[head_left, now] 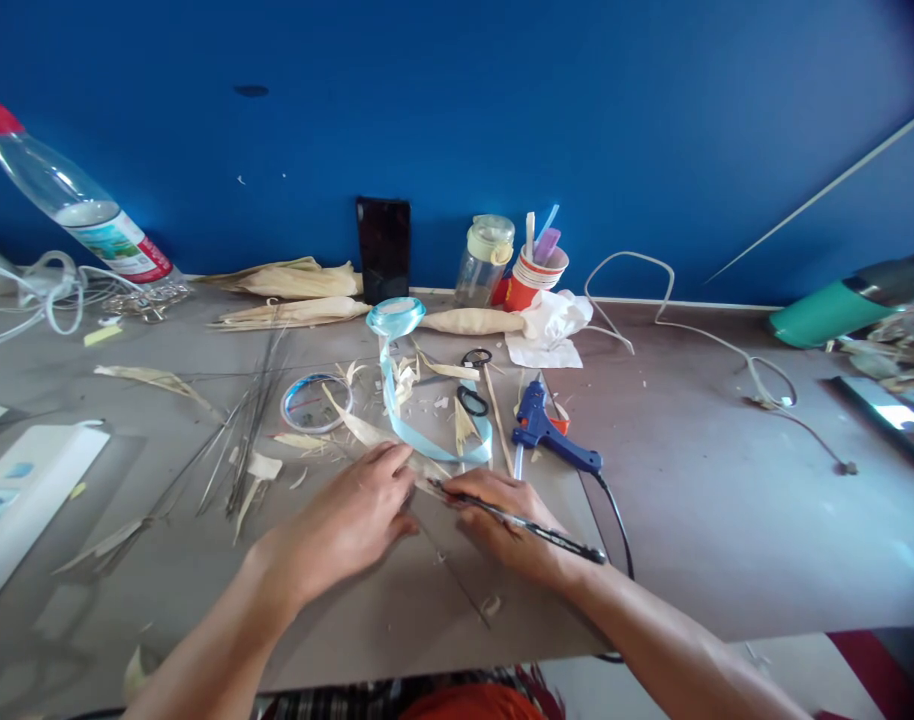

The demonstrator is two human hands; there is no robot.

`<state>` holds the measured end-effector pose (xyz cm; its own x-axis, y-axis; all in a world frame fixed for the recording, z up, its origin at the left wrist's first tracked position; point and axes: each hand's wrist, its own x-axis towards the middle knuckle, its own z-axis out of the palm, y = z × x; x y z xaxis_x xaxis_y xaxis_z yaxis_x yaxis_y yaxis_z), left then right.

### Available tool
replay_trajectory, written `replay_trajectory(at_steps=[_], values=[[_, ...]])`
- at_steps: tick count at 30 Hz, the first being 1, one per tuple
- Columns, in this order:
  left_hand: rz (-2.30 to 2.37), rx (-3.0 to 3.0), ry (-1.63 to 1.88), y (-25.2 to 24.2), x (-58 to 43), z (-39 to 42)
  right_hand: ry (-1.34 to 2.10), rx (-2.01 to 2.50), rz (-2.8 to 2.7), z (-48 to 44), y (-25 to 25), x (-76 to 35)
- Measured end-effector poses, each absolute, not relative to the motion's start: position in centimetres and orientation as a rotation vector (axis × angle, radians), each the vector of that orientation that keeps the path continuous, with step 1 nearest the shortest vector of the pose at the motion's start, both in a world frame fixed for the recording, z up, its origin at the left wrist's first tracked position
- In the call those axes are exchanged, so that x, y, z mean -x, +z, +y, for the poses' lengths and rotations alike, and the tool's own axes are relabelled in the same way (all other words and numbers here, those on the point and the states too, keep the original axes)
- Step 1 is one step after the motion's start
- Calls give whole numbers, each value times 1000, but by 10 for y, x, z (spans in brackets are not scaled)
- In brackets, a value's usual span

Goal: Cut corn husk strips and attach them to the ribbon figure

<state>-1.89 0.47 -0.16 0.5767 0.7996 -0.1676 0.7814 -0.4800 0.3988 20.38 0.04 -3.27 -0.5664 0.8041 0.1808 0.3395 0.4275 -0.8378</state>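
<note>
My right hand (506, 520) is closed around a slim dark pen (551, 537), its tip pointing left at a pale strip of corn husk (367, 430). The husk lies on the table and runs under my left hand (359, 510), whose bent fingers hold it down, with the thumb on the near side. Just beyond both hands curls a light blue ribbon (419, 440), leading back to its roll (395, 316). The black-handled scissors (473, 401) lie past my right hand, partly under the ribbon. A blue glue gun (551, 430) rests to the right of them.
Thin wires (254, 420) and a roll of clear tape (316, 403) lie to the left. Whole corn husks (292, 312), a phone (384, 250), a glass jar (487, 260) and paper cups (533, 275) line the blue wall. A white power strip (37, 490) sits at far left, a green bottle (832, 310) at right.
</note>
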Motion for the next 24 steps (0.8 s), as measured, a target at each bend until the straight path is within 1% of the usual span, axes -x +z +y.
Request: replay_trajectory(at_steps=[4, 6, 13, 24], values=[[1241, -2414, 73, -2, 18, 4, 969, 1193, -2114, 1, -32, -200], [1233, -2411, 68, -1, 18, 3, 935, 1229, -2112, 0, -30, -199], [1212, -2392, 61, 1, 17, 4, 827, 1146, -2158, 1, -33, -196], [1202, -2405, 58, 0, 17, 4, 879, 1132, -2155, 2, -36, -196]])
